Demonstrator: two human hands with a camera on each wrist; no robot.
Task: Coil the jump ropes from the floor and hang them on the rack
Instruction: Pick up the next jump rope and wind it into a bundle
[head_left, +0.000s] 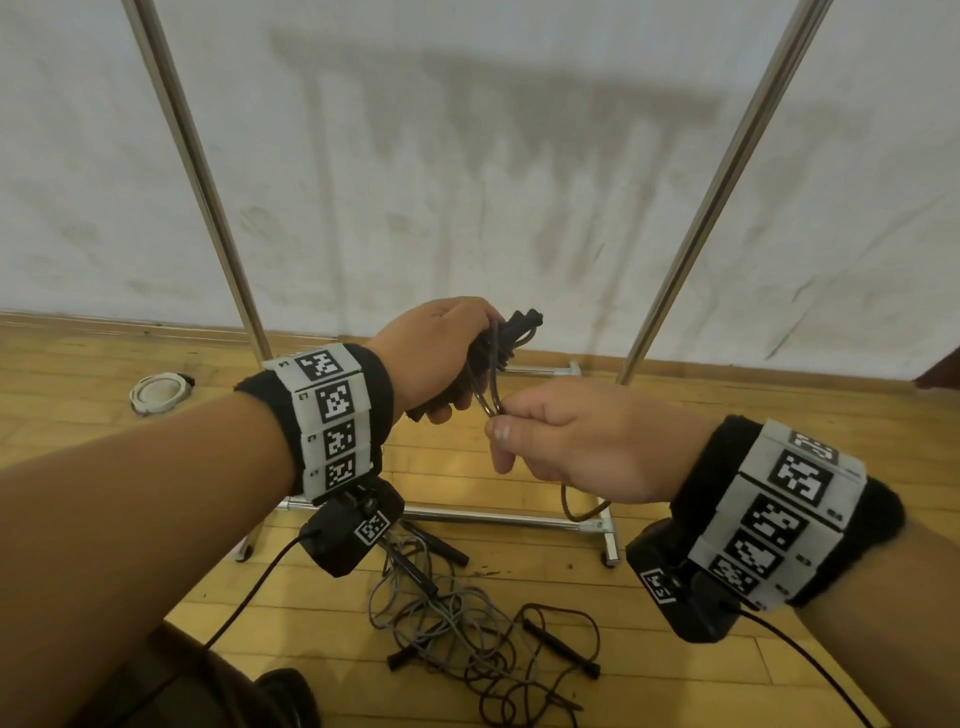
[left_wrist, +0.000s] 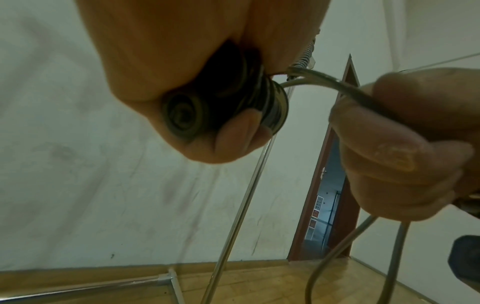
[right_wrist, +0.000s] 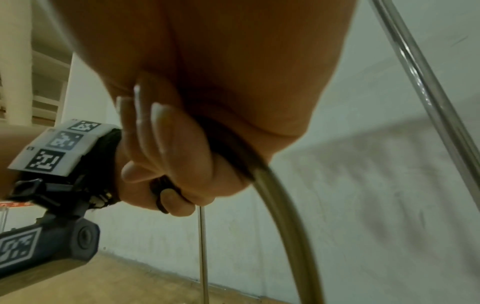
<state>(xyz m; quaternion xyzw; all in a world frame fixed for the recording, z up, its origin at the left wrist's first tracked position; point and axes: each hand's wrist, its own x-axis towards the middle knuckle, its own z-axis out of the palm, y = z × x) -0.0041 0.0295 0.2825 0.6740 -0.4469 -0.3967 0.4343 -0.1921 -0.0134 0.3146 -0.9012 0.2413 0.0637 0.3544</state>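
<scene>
A: Where is the rope being worked on, and how is it held?

B: The left hand (head_left: 436, 353) is wrapped tightly around the coiled rope (head_left: 493, 353), with both handles (left_wrist: 223, 107) bundled inside the fist. Its grip is fully closed on the bundle; this keeps the loops from springing apart. The bundle is held in the air in front of the rack (head_left: 727, 171), between its two uprights.

A: And the other hand?

B: The right hand (head_left: 582, 441) pinches a loose strand (head_left: 491, 400) of the same rope just beside the left fist, fingers curled round it. A tail of the rope (head_left: 582, 512) hangs below the right hand. Holding the strand close to the bundle probably gives control for a final wrap or tuck, though the wrist views are too blurred to confirm which.

A: What remains of the task?

B: Judging from the floor (head_left: 156, 545), a fair amount. A tangle of other ropes (head_left: 457, 623) lies there below the hands, near the rack's base bar (head_left: 467, 514). No rope is seen hanging in the visible part of the rack; its top rail is out of view.

A: Any risk?

B: If the left hand's hold loosens before the strand is secured, the coil is likely to unwind.
</scene>
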